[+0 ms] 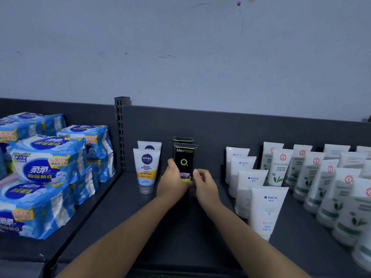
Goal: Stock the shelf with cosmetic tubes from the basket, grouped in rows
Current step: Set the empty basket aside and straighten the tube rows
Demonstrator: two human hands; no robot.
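Both bare arms reach in over the dark shelf (180, 227) toward a black Mentholatum tube (183, 160), which stands upright on its cap near the back panel. The left hand (172, 182) has its grip closed on the tube's lower left side, with the thumb lying up along the edge and the fingers wrapped behind. The right hand (204, 185) sits just beside the tube's lower right corner with its fingers curled in. I cannot tell whether that grip pinches the tube or only hovers against it.

A second black tube (183, 140) stands directly behind the first, making a short row. Just to the left is a Nivea Men tube (146, 169) with another Nivea tube (149, 146) behind it — also upright, also lined up front to back. To the right, apart from the hands, white Manting tubes (268, 209) run in a row toward the front edge, and beyond them stand rows of white tubes with green leaves and red seals (280, 167).

Past the slotted upright post (120, 135) — on the neighbouring shelf section to the left — blue and white packs (48, 161) are stacked.
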